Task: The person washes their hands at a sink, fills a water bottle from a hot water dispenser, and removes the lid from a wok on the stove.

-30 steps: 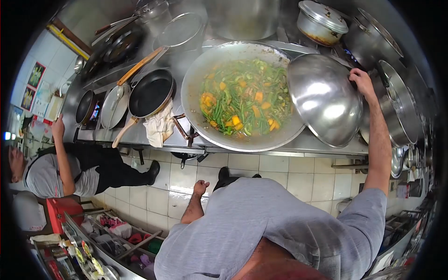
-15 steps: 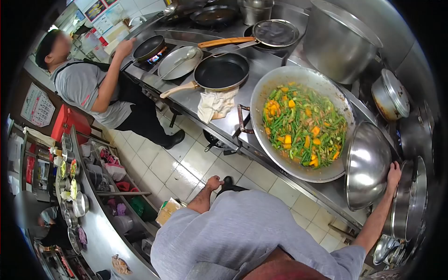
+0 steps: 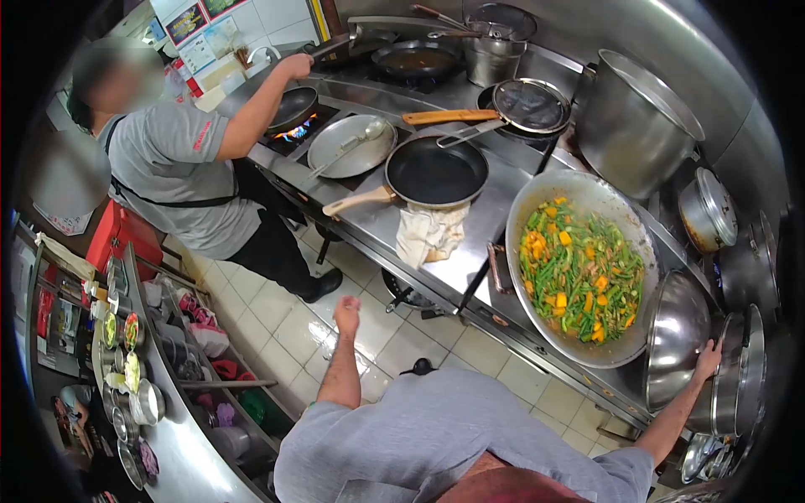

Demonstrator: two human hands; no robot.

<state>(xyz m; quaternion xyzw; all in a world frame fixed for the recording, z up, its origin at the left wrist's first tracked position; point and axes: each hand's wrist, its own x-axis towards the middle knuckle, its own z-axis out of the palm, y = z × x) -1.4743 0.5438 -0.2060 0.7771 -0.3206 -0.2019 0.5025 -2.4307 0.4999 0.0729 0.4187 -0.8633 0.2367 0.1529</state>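
vegetables [image 3: 579, 272] in the big wok [image 3: 521, 197], right side of the stove. right hand [image 3: 708, 359] curled at the domed lid [image 3: 677, 335], grip probably on its edge. left hand [image 3: 346, 315] empty, half open over floor.

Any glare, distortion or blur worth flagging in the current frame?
Head view: strong fisheye, with black corners and the steel counter at lower left bowed into a curve; bright glare on the floor tiles and highlights on the domed lid; the co-worker's face smeared by a blur patch; the vegetables comparatively crisp.
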